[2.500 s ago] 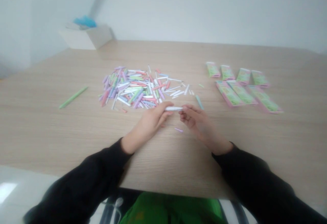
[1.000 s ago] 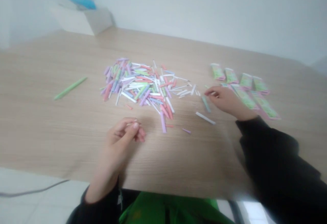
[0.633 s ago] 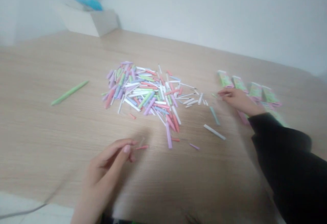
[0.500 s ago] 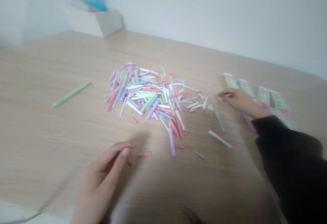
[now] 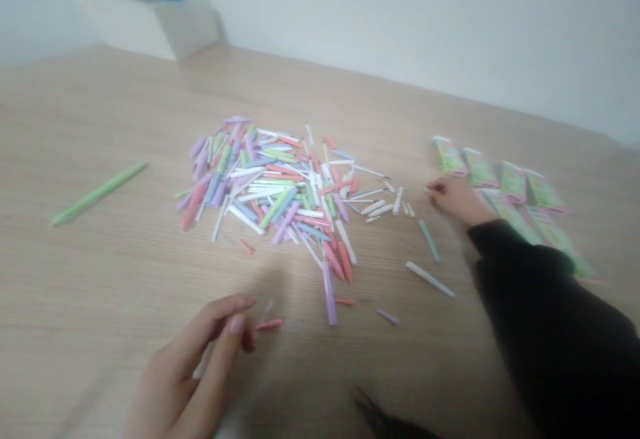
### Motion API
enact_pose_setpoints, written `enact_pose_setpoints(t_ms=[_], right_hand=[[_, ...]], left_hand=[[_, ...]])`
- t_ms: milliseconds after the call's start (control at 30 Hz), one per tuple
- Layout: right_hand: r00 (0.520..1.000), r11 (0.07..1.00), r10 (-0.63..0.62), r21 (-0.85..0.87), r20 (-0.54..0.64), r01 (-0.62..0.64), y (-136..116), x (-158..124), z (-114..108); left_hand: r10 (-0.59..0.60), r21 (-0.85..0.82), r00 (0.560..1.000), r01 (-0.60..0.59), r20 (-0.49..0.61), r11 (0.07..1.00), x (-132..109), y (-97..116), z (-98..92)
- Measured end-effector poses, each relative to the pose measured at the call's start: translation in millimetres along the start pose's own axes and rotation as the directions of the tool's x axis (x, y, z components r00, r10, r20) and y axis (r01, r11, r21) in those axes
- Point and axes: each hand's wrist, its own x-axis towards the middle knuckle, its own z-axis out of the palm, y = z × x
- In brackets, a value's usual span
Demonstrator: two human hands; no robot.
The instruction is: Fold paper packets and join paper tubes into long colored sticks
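Okay, your left hand (image 5: 187, 369) was loosely curled just beside a pink paper stick (image 5: 269, 324); your right hand (image 5: 457, 200) sat near the green-and-pink packets (image 5: 479, 169), fingers (image 5: 435, 187) pinched. Can't tell if either held anything. Heap of paper sticks (image 5: 270, 189) lay on the counter (image 5: 100, 279) between them.

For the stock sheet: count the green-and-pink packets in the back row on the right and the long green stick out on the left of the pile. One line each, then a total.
Green-and-pink packets in the back row: 4
Long green stick: 1
Total: 5
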Motion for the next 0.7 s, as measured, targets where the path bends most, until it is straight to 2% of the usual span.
enact_pose_setpoints(t_ms=[167,333,500,700], right_hand=[[0.998,0.998,-0.053,0.033,-0.038,0.055,-1,-4,1],[0.993,0.992,-0.111,0.06,-0.031,0.113,-16,-12,-1],[0.993,0.991,-0.115,0.076,0.027,0.112,-32,-18,-3],[0.992,0.992,-0.104,0.084,0.074,0.098,-37,-17,-6]], left_hand=[[-0.016,0.008,1.0,0.016,0.001,1.0,-5,4,3.5],[-0.03,-0.019,1.0,0.03,0.007,0.999,-2,7,3.2],[0.027,-0.065,0.999,-0.025,0.035,0.998,2,13,5.1],[-0.031,-0.103,0.999,0.032,0.014,0.994,3,13,7.5]])
